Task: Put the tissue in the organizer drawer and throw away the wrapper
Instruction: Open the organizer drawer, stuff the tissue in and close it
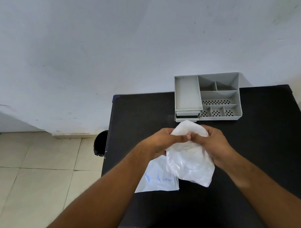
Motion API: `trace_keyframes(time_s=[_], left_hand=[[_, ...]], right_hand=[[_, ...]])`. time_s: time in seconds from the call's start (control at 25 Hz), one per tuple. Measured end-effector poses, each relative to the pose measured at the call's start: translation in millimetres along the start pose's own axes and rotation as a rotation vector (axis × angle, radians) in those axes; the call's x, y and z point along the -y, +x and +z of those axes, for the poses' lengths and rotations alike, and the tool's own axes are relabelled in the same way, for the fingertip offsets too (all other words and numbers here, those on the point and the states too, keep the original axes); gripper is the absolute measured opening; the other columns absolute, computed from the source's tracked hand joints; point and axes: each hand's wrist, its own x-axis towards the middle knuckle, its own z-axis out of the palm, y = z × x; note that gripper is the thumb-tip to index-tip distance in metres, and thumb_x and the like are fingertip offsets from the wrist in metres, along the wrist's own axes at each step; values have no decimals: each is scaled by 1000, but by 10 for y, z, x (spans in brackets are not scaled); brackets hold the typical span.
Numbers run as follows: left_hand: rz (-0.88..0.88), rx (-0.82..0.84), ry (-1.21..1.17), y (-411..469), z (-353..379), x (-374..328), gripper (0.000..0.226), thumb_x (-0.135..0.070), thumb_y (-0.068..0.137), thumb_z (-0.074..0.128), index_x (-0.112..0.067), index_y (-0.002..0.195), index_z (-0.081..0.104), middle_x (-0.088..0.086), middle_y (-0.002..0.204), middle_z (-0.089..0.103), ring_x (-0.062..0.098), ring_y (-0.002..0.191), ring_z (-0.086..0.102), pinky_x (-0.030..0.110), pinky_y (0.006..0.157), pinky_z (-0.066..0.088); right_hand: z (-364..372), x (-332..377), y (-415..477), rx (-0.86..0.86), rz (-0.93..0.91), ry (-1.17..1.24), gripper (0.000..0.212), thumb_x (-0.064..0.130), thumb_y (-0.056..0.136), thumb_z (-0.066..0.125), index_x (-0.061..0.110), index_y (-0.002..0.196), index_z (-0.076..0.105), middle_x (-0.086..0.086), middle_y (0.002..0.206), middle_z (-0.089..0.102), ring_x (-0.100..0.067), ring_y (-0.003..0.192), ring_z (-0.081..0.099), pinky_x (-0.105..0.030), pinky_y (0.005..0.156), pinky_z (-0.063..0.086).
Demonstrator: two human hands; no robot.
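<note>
I hold a white tissue bundle (189,128) in its clear plastic wrapper (190,167) above the black table (254,153). My left hand (159,140) and my right hand (214,142) both grip the top of the pack, thumbs touching at its middle. White tissue sticks out above my fingers. A grey organizer (207,97) stands at the table's far edge, just beyond my hands, with its drawer (186,117) at the lower left slightly pulled out.
A second white wrapper with blue print (157,182) lies flat on the table under my left wrist. A black bin (100,143) stands on the tiled floor to the left of the table. A white wall is behind.
</note>
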Motion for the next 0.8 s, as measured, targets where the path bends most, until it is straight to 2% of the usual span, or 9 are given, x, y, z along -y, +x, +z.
trace_keyframes(time_s=[0.08,0.16,0.32,0.4,0.48,0.56,0.68,0.8], left_hand=[[16,-47,53,14,4,21,43,-36,76,87,-12,108,73,11,106,78,31,101,74,53,96,56],[35,-103,76,33,-13,34,33,-32,77,86,-13,101,74,11,103,78,30,100,74,49,95,57],[42,-178,34,111,-160,77,31,-26,79,85,-11,104,74,10,103,78,29,97,75,49,91,59],[46,-277,-2,144,-258,105,32,-27,79,85,-12,104,73,8,102,78,28,95,75,48,86,61],[56,-377,-51,181,-339,124,28,-29,81,84,-16,102,72,5,101,77,26,93,74,44,79,63],[57,-445,-130,238,-417,121,25,-29,81,84,-19,100,71,4,101,76,26,92,74,49,78,62],[40,-521,-192,326,-521,81,25,-30,82,83,-20,102,72,4,99,77,28,90,75,57,74,62],[56,-564,-215,400,-610,81,24,-30,83,82,-21,103,72,2,98,77,26,90,75,54,74,62]], right_hand=[[27,-9,13,-28,-17,-1,32,17,74,86,13,102,73,-6,91,78,-20,79,76,-31,63,58],[45,-17,25,-35,-30,7,29,15,75,85,12,102,74,-6,91,78,-20,80,75,-32,67,59],[34,-75,145,9,38,90,27,9,83,77,12,109,72,-10,104,77,-25,90,75,-37,75,61],[15,-93,263,4,112,161,24,8,88,71,10,112,71,-10,105,75,-24,87,72,-37,73,60],[5,-79,400,-15,195,242,19,12,92,66,8,111,69,-8,93,73,-18,76,67,-32,64,59],[18,-32,550,-41,276,309,14,17,94,65,10,106,67,-7,86,72,-16,67,65,-29,60,57],[88,38,794,-88,351,339,14,20,95,63,11,105,64,-8,89,73,-18,67,65,-28,59,54],[158,88,990,-108,374,343,16,23,94,62,16,108,64,-6,89,74,-18,67,63,-28,58,49]])
